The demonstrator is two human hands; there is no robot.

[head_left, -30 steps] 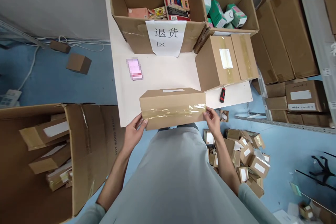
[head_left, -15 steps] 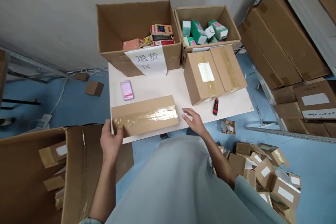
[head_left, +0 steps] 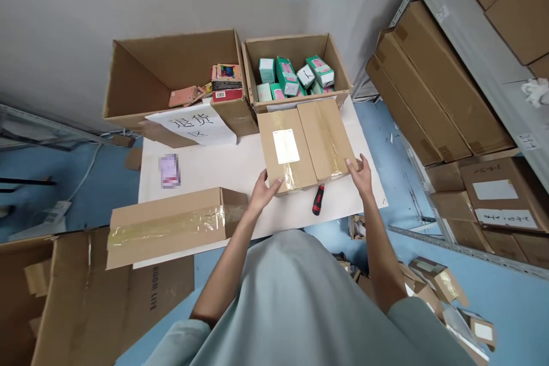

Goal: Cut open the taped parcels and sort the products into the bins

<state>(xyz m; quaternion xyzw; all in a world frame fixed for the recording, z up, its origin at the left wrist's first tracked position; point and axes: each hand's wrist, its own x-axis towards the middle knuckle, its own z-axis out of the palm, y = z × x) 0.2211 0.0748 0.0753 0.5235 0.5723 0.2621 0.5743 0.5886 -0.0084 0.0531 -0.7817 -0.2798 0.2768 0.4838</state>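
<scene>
A sealed cardboard box with a white label and clear tape stands on the white table. My left hand grips its near left corner. My right hand holds its near right corner. Both hands have fingers pressed against the box's sides. A long taped cardboard box lies at the table's near left edge, apart from both hands. A red and black utility knife lies on the table just in front of the labelled box, between my hands.
Two open cartons stand at the table's back: one with books and a paper sign, one with green and white packs. A large open carton sits on the floor at left. Shelving with boxes fills the right. Small parcels litter the floor.
The long taped box was slid left and released at the table's left edge. Both hands then moved right and took hold of the labelled box.
</scene>
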